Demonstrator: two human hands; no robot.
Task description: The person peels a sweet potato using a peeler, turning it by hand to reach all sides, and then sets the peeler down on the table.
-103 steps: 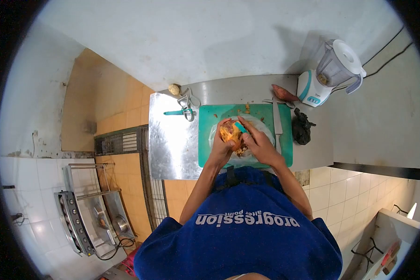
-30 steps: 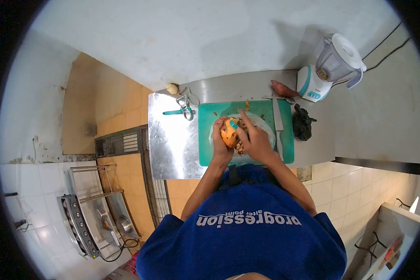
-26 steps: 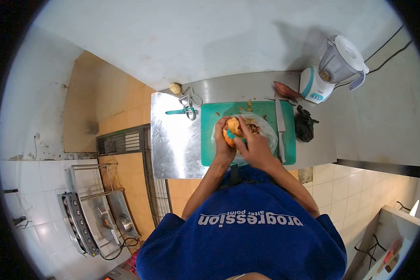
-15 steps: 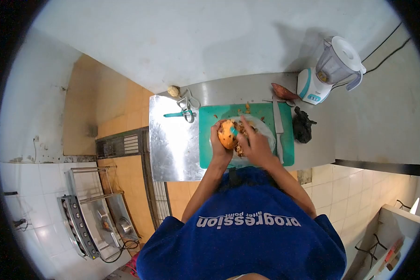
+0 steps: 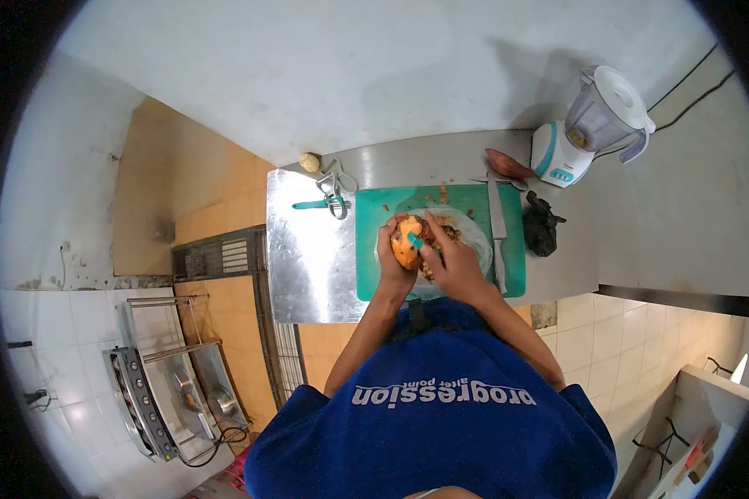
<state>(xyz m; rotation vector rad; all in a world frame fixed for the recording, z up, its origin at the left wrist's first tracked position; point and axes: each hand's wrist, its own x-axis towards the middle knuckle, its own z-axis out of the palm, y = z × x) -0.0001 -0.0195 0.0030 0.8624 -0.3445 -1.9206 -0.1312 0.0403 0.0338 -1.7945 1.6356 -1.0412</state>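
My left hand (image 5: pixel 393 259) is wrapped round a partly peeled sweet potato (image 5: pixel 405 249), orange flesh with dark spots and some reddish skin. My right hand (image 5: pixel 458 264) is closed on a small teal-ended tool, apparently a peeler (image 5: pixel 414 239), whose teal end lies against the orange flesh. Its blade and the rest of its body are hidden by the fingers. Under both hands, a clear plastic bag or sheet (image 5: pixel 476 243) with brown and orange peelings (image 5: pixel 451 229) rests on a green cutting board (image 5: pixel 374 287). A large knife (image 5: pixel 497 218) lies along the board's right side.
A blender (image 5: pixel 595 125) stands at the back right, with a reddish sweet potato (image 5: pixel 508 164) beside it. Right of the board sits a crumpled black plastic bag (image 5: pixel 542 224). At left lie a teal-handled peeler (image 5: pixel 312 204), a pale cord (image 5: pixel 341 176) and a round pale item (image 5: pixel 310 162).
The sweet potato has turned in my left hand, showing a different side with more reddish skin at the top. My right hand's raised index finger has come down closer to it.
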